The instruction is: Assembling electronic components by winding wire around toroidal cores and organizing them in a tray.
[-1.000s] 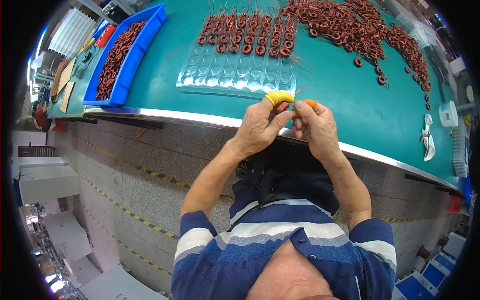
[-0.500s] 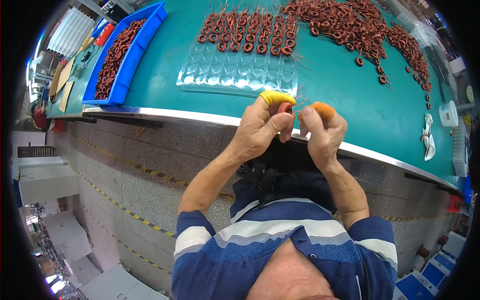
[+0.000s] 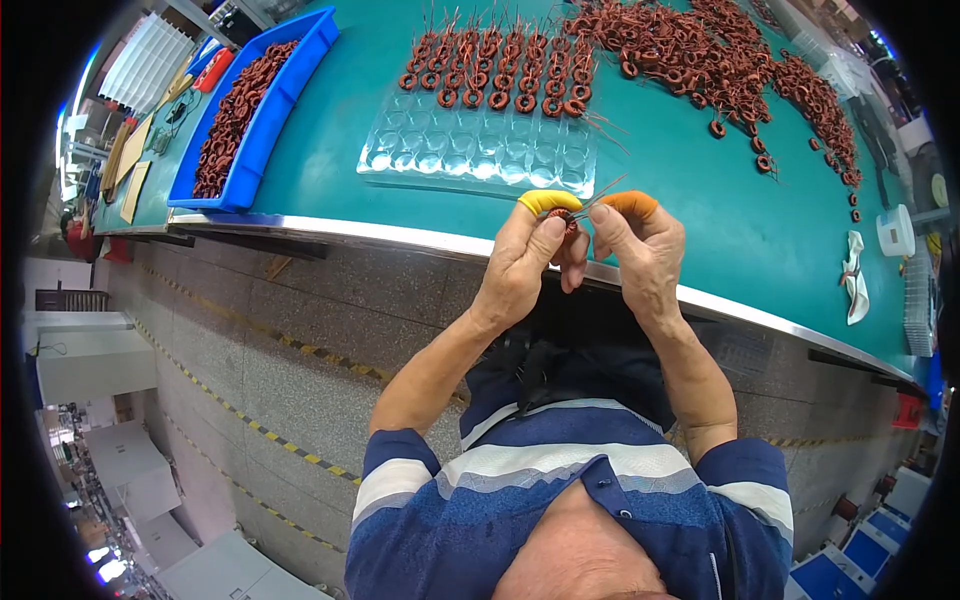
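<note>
Between the thumb and yellow-covered index finger of my left hand [image 3: 525, 258] is a copper-wound toroid coil [image 3: 564, 217], partly hidden by the fingers. My right hand [image 3: 643, 250], with an orange cover on its index finger, pinches the coil's wire leads [image 3: 592, 205] between thumb and index finger. Both hands are just over the table's front edge. Beyond them lies a clear plastic tray [image 3: 440, 178] with round pockets; its far rows hold several coils [image 3: 490, 70] with their leads pointing away, while the near rows have bare pockets.
A large heap of coils [image 3: 690, 50] spreads across the far right of the green table [image 3: 330, 160]. At the left stands a blue bin [image 3: 255, 165] full of coils. A white tub [image 3: 895, 232] and a white cloth [image 3: 855, 278] lie at the right end.
My right hand has closed onto the coil's leads with thumb and index finger. The coil has turned in my left hand, its leads now pointing to the right.
</note>
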